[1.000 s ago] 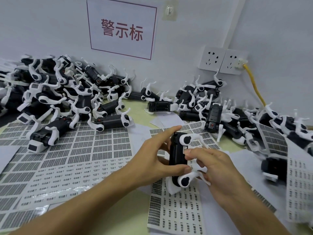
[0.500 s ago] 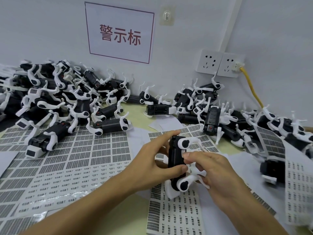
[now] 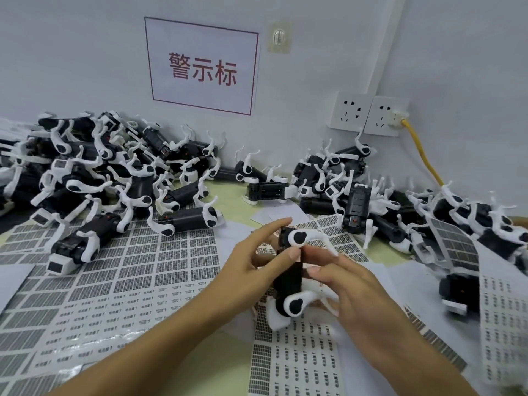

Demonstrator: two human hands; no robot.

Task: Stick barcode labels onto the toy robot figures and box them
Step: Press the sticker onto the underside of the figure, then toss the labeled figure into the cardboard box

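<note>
Robot held on end above the label sheet, mid-tabletop, black body with white legs sticking out right. Left hand grips the body, thumb on the near face, fingers curled behind. Right hand: fingers curled onto the body's right side, apparently pressing a label down; label itself hidden.

Risks: label goes on skewed or creased since placement is blind under the fingers; thin legs could snag or bend under the grip. Robot pile sits on the left sheet, no box visible.
</note>
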